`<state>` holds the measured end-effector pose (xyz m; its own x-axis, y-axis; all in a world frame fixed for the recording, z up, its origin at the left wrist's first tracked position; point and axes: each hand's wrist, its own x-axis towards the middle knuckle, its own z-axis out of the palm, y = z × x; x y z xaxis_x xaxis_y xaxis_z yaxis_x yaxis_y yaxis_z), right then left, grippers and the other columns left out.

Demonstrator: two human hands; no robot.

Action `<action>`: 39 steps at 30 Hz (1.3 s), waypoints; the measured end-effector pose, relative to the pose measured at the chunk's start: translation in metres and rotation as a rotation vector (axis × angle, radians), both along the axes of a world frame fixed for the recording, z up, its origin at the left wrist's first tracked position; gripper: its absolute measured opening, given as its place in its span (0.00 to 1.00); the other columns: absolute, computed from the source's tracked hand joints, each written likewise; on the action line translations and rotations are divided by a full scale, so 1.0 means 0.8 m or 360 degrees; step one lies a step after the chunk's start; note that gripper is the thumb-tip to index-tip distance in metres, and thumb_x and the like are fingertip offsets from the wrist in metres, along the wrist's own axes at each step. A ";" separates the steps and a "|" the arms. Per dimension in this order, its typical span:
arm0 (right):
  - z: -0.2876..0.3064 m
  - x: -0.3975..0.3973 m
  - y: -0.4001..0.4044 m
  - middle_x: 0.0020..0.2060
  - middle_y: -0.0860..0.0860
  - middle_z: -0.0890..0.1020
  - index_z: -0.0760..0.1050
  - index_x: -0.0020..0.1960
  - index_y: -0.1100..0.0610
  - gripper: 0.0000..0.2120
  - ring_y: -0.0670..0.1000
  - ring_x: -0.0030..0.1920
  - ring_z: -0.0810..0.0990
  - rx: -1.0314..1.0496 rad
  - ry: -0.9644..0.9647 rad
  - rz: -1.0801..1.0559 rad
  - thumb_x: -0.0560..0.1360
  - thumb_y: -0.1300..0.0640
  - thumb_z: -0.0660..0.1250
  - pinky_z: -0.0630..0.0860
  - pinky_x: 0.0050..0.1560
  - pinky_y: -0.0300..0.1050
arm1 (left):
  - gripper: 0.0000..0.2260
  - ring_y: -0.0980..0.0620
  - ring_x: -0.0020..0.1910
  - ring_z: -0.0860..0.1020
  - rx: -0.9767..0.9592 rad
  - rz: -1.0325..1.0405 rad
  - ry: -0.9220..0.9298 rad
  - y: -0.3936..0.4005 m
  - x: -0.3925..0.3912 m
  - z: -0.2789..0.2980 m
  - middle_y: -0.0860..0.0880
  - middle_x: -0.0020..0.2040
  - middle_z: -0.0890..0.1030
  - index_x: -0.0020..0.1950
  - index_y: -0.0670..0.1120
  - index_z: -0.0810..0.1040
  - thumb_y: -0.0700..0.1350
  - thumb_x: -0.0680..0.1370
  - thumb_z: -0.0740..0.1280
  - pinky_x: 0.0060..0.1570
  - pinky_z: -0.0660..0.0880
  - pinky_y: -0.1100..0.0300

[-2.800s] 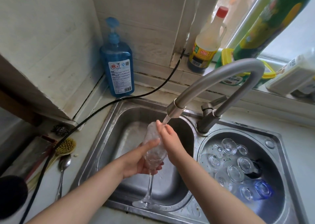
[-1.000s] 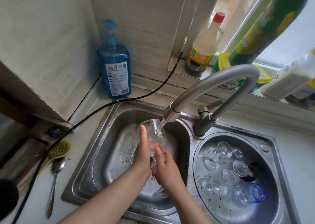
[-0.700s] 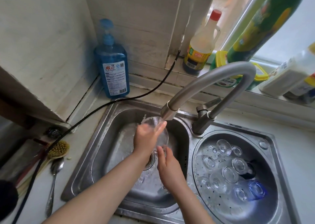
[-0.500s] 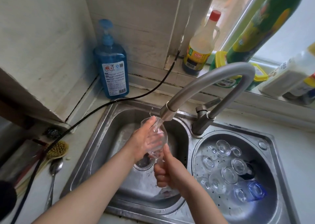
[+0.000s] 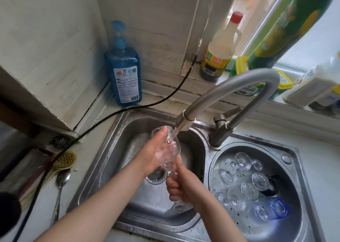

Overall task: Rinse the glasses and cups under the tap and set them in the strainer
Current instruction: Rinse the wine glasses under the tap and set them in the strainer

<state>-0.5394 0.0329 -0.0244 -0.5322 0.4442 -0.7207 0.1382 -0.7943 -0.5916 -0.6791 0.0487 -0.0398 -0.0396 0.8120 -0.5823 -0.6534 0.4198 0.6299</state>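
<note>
A clear stemmed wine glass (image 5: 174, 146) is held tilted over the left sink basin (image 5: 117, 149), its mouth up under the tap spout (image 5: 184, 122), and water runs into the bowl. My left hand (image 5: 154, 153) cups the bowl from the left, fingers along the glass. My right hand (image 5: 182, 184) grips the stem below, thumb pointing up. The round perforated strainer (image 5: 292, 168) on the right holds several upturned clear glasses (image 5: 248, 190) and a blue glass (image 5: 278, 208).
A blue soap pump bottle (image 5: 125, 72) stands in the back corner. A black cable (image 5: 92, 127) crosses the counter to the left. A brush (image 5: 64, 160) and spoon (image 5: 60, 186) lie left of the sink. Bottles (image 5: 220, 50) line the window sill.
The glass went from bowl-down with its foot low to mouth-up under the spout. My right hand dropped from the bowl to the stem, and my left hand shifted round the bowl.
</note>
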 end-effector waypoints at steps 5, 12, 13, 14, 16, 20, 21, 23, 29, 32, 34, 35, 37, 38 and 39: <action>-0.017 -0.001 -0.006 0.39 0.47 0.78 0.70 0.63 0.48 0.29 0.48 0.36 0.76 0.1028 -0.0764 0.0270 0.72 0.30 0.53 0.70 0.40 0.41 | 0.41 0.49 0.45 0.82 -0.0148 0.0255 0.0558 -0.003 0.028 -0.014 0.46 0.45 0.84 0.54 0.43 0.80 0.66 0.49 0.79 0.42 0.75 0.57; -0.013 -0.002 -0.007 0.25 0.48 0.64 0.71 0.51 0.55 0.22 0.47 0.24 0.63 0.0459 -0.0433 -0.0004 0.80 0.38 0.51 0.62 0.27 0.38 | 0.27 0.46 0.49 0.81 -0.0131 0.0057 0.0472 -0.008 0.020 -0.010 0.45 0.48 0.84 0.50 0.46 0.82 0.60 0.58 0.80 0.49 0.75 0.52; -0.005 -0.002 -0.006 0.24 0.50 0.60 0.71 0.46 0.56 0.24 0.47 0.23 0.58 0.0206 -0.0292 -0.0076 0.80 0.37 0.49 0.58 0.26 0.36 | 0.30 0.45 0.51 0.81 -0.0142 -0.0011 0.0389 -0.011 0.014 -0.009 0.43 0.51 0.84 0.52 0.45 0.82 0.61 0.58 0.80 0.53 0.75 0.49; 0.000 -0.001 -0.004 0.25 0.50 0.58 0.71 0.41 0.55 0.26 0.47 0.22 0.55 0.0085 -0.0206 -0.0073 0.80 0.36 0.47 0.56 0.25 0.35 | 0.34 0.44 0.53 0.81 -0.0138 -0.0062 0.0358 -0.014 0.010 -0.011 0.41 0.52 0.83 0.54 0.44 0.82 0.64 0.55 0.79 0.57 0.75 0.47; 0.002 0.002 -0.004 0.24 0.50 0.58 0.73 0.35 0.53 0.29 0.47 0.23 0.56 0.0097 -0.0176 0.0007 0.79 0.35 0.47 0.56 0.25 0.36 | 0.37 0.45 0.53 0.82 -0.0103 -0.0117 0.0382 -0.020 0.007 -0.012 0.43 0.51 0.84 0.54 0.45 0.82 0.68 0.54 0.77 0.60 0.76 0.47; -0.012 0.003 -0.009 0.21 0.45 0.66 0.73 0.51 0.54 0.20 0.45 0.22 0.62 0.0582 -0.0459 0.0010 0.80 0.39 0.53 0.61 0.25 0.38 | 0.26 0.49 0.52 0.81 -0.0250 -0.0158 0.0688 -0.029 0.014 -0.012 0.47 0.51 0.84 0.51 0.51 0.80 0.70 0.67 0.65 0.56 0.78 0.51; -0.016 0.005 -0.009 0.21 0.44 0.67 0.72 0.53 0.53 0.18 0.45 0.22 0.63 0.0699 -0.0538 0.0027 0.79 0.39 0.55 0.62 0.25 0.38 | 0.24 0.49 0.52 0.81 -0.0279 -0.0148 0.0745 -0.031 0.015 -0.013 0.47 0.51 0.83 0.50 0.50 0.80 0.69 0.70 0.63 0.55 0.78 0.52; -0.018 0.007 -0.009 0.21 0.44 0.67 0.72 0.54 0.51 0.17 0.45 0.22 0.64 0.0728 -0.0557 0.0057 0.79 0.39 0.56 0.63 0.26 0.38 | 0.27 0.49 0.52 0.80 -0.0302 -0.0136 0.0811 -0.035 0.015 -0.015 0.46 0.51 0.83 0.49 0.48 0.79 0.70 0.69 0.63 0.54 0.78 0.52; 0.000 0.010 -0.007 0.24 0.49 0.60 0.78 0.45 0.50 0.25 0.47 0.23 0.57 0.0174 -0.0137 0.0025 0.76 0.33 0.51 0.59 0.25 0.36 | 0.27 0.48 0.52 0.83 -0.0174 -0.0164 0.0402 -0.034 0.003 -0.001 0.46 0.52 0.84 0.57 0.47 0.80 0.66 0.68 0.67 0.54 0.77 0.54; 0.002 0.009 -0.005 0.24 0.50 0.59 0.73 0.42 0.50 0.25 0.46 0.22 0.56 0.0032 -0.0067 0.0007 0.75 0.32 0.48 0.58 0.23 0.36 | 0.24 0.50 0.50 0.83 -0.0134 -0.0151 0.0539 -0.035 0.006 0.003 0.47 0.49 0.85 0.54 0.47 0.81 0.64 0.73 0.64 0.53 0.77 0.55; 0.002 0.010 -0.006 0.24 0.49 0.60 0.71 0.43 0.52 0.25 0.46 0.22 0.57 0.0100 -0.0104 0.0014 0.75 0.32 0.50 0.58 0.24 0.36 | 0.22 0.50 0.49 0.83 -0.0154 -0.0120 0.0837 -0.035 0.010 -0.002 0.48 0.45 0.85 0.47 0.48 0.82 0.65 0.74 0.62 0.54 0.78 0.52; 0.002 0.010 -0.007 0.23 0.49 0.61 0.70 0.43 0.53 0.24 0.46 0.22 0.58 0.0186 -0.0160 0.0024 0.75 0.33 0.51 0.59 0.24 0.36 | 0.21 0.49 0.48 0.82 -0.0172 -0.0099 0.1018 -0.037 0.010 -0.006 0.48 0.44 0.85 0.42 0.49 0.80 0.66 0.75 0.61 0.55 0.78 0.48; -0.001 0.011 -0.011 0.22 0.46 0.65 0.71 0.47 0.54 0.20 0.46 0.23 0.61 0.0362 -0.0292 0.0025 0.79 0.37 0.52 0.61 0.25 0.38 | 0.24 0.46 0.44 0.81 -0.0158 -0.0088 0.1247 -0.043 0.010 -0.009 0.45 0.41 0.82 0.38 0.48 0.76 0.68 0.73 0.58 0.54 0.77 0.43; -0.002 0.011 -0.012 0.23 0.46 0.66 0.71 0.48 0.53 0.19 0.46 0.23 0.62 0.0424 -0.0342 0.0029 0.79 0.38 0.53 0.62 0.26 0.38 | 0.25 0.45 0.45 0.81 -0.0121 -0.0073 0.1296 -0.046 0.011 -0.009 0.43 0.41 0.82 0.40 0.46 0.77 0.67 0.73 0.57 0.54 0.77 0.45; -0.007 0.009 -0.013 0.23 0.45 0.67 0.71 0.49 0.52 0.18 0.45 0.23 0.63 0.0471 -0.0387 0.0029 0.79 0.38 0.54 0.62 0.26 0.38 | 0.26 0.45 0.48 0.81 -0.0092 -0.0050 0.1334 -0.048 0.013 -0.009 0.42 0.45 0.83 0.45 0.43 0.79 0.65 0.76 0.57 0.53 0.77 0.48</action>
<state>-0.5319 0.0222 -0.0302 -0.3712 0.6442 -0.6688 0.3152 -0.5901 -0.7433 -0.6684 0.0099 -0.0468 -0.4557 0.7896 -0.4110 0.0336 0.4766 0.8785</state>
